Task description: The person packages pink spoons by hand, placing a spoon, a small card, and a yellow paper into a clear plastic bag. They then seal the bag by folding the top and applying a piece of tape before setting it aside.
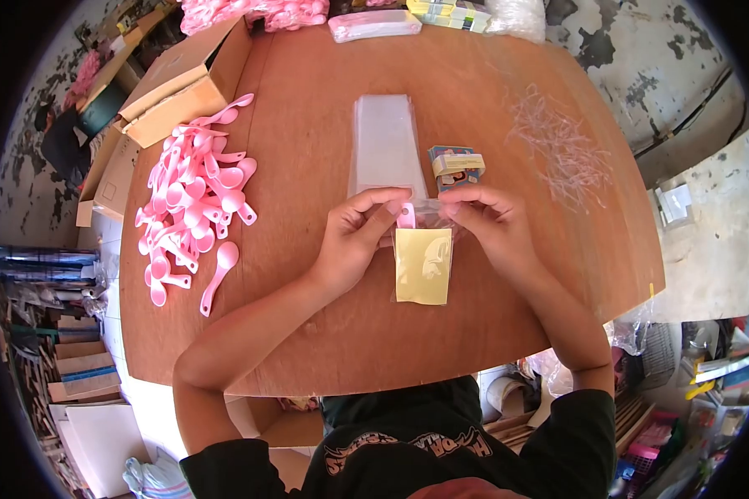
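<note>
Near the middle of the table, a clear plastic bag (429,218) is stretched between my two hands. My left hand (359,234) pinches its upper left corner, and my right hand (493,223) pinches the upper right corner. Inside the bag, a yellow card (423,268) hangs at the bottom. The holed end of a pink spoon (405,216) shows beside my left fingertips; most of that spoon is hidden behind the card. Just beyond my hands lie a stack of clear bags (384,141) and a small banded bundle of printed cards (456,166).
A heap of pink spoons (193,195) covers the table's left side, below a cardboard box (183,83). Thin plastic strips (562,145) lie scattered at right. Along the far edge are a packed bag stack (374,26), yellow card bundles (449,13) and pink packets (254,12).
</note>
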The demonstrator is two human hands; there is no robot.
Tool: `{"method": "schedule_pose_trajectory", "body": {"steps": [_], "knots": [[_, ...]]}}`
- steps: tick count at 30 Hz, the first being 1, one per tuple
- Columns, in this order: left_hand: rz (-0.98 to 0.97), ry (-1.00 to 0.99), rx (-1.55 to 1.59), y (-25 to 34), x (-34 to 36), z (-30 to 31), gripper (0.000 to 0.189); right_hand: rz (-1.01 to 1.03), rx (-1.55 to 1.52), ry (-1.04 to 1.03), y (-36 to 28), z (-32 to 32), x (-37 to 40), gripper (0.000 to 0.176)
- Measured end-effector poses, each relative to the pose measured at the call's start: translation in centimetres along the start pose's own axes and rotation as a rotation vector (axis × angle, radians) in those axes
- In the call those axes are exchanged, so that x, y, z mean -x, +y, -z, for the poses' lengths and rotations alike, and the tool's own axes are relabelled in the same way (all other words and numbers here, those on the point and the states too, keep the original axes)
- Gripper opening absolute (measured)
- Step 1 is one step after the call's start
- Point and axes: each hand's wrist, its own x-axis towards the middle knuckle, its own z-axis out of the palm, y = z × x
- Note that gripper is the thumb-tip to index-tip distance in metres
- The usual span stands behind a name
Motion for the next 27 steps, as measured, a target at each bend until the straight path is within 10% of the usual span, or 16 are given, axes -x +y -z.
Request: {"method": "schedule_pose_trajectory", "body": {"steps": [27], "knots": [[-0.043, -0.106, 0.091, -0.01, 0.04, 0.82, 0.015, 0.243, 0.201, -0.126, 0.05, 0.49, 0.24, 0.027]]}}
